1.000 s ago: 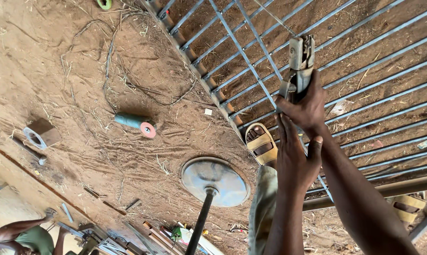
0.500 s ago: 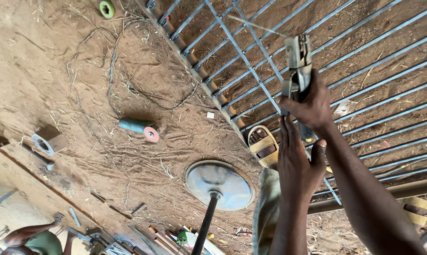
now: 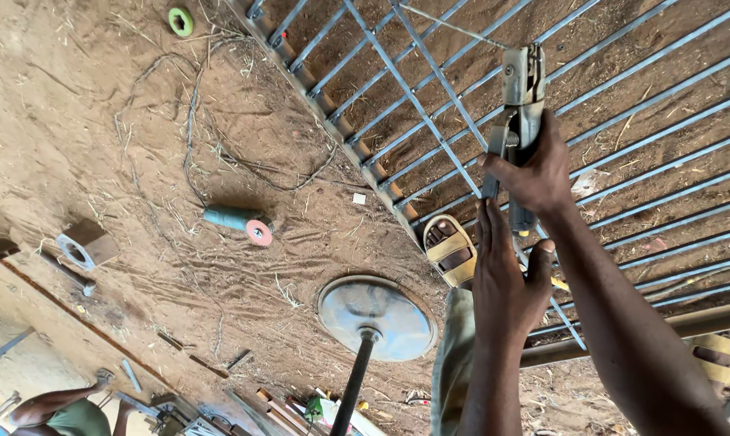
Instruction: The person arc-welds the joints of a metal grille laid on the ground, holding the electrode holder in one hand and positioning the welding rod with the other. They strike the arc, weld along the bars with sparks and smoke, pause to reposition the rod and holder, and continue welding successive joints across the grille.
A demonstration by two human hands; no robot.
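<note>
A head-worn camera is looking down at dusty brown ground (image 3: 98, 121), with the picture appearing upside down. In the right half of the frame, two bare hands are working together over a grey metal grille (image 3: 623, 105) of parallel bars that is lying across the upper right. The right hand (image 3: 534, 173) is clenching the handle of a welding electrode holder (image 3: 520, 105), a grey clamp tool pointing towards the top of the frame, with a thin rod (image 3: 454, 24) running from its tip to the upper left. The left hand (image 3: 506, 282) is sitting just below it, fingers curled around the lower end of the same tool, though what exactly its grip is closing on is hard to tell. A foot in a yellow-strapped sandal (image 3: 452, 249) is standing beside the grille's edge, left of the hands. At lower centre, a round metal disc on a dark pole (image 3: 375, 316) is resting on the ground. Left of centre, a green angle grinder with a pink disc (image 3: 240, 222) is lying by a loose cable (image 3: 220, 153). Another person's arm (image 3: 50, 404) is showing in the lower left corner
</note>
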